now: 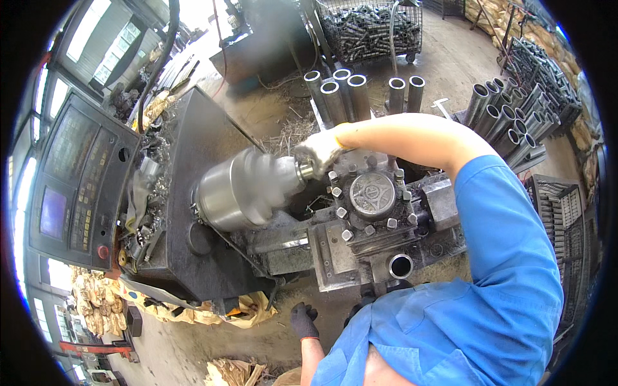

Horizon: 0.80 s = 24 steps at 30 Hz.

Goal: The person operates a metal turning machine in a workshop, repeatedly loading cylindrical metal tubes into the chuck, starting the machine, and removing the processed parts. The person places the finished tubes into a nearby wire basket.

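My right hand (321, 147), in a pale glove, is at the free end of a short metal workpiece (305, 171) held in the lathe chuck (231, 190). The glove overlaps the workpiece's upper edge; its fingers are blurred, so a firm grip cannot be told. The jaws look blurred too. Just right of that hand is the tool turret (372, 193) with square-headed bolts. My left hand (304, 321), in a dark glove, hangs low by my body, fingers loosely curled, holding nothing visible. A metal tube (400, 266) stands upright on the near side of the carriage.
Several steel tubes (357, 96) stand behind the turret, with more tubes (507, 116) at the right. A caliper-like tool (441, 107) lies between them. The control panel (82, 183) is at left. Metal chips (149, 193) lie beside the headstock. A wire cage (369, 34) of metal parts stands behind.
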### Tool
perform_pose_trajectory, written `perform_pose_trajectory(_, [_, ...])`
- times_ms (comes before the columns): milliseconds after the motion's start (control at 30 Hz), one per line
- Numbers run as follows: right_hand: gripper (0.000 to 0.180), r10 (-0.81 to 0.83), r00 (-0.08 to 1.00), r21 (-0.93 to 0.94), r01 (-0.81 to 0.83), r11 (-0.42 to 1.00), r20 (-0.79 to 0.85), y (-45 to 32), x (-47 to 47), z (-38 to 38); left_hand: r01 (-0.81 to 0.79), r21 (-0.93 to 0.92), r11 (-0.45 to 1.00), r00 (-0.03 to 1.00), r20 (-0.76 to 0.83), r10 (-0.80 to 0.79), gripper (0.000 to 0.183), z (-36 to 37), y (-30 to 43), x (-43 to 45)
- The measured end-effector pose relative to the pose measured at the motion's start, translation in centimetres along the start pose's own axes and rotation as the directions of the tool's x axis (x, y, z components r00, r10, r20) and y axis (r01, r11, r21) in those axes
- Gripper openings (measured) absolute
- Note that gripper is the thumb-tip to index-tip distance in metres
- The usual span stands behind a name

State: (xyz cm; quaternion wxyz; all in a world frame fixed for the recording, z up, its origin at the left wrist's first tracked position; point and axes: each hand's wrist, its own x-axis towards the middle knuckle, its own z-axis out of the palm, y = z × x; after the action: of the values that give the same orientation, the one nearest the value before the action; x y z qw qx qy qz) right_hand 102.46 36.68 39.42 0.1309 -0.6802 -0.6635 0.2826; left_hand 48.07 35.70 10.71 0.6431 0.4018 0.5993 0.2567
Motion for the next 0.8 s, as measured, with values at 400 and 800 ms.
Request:
perform_pose_trajectory(400, [0.057,0.263,0.879,-0.014,-0.293,0.956,-0.398,3.5,-4.0,-5.9,0.157,-0.023,0.987,0.988,0.005,-0.157,0.024,-2.9,-3.6,1.4])
perform_pose_trajectory(800, [0.034,0.364,0.891,-0.547,-0.167,0.82,0.273,12.6,-13.0,3.4,-0.06,0.153,0.987,0.994,0.098,0.045,0.023,3.0,4.8,-2.2])
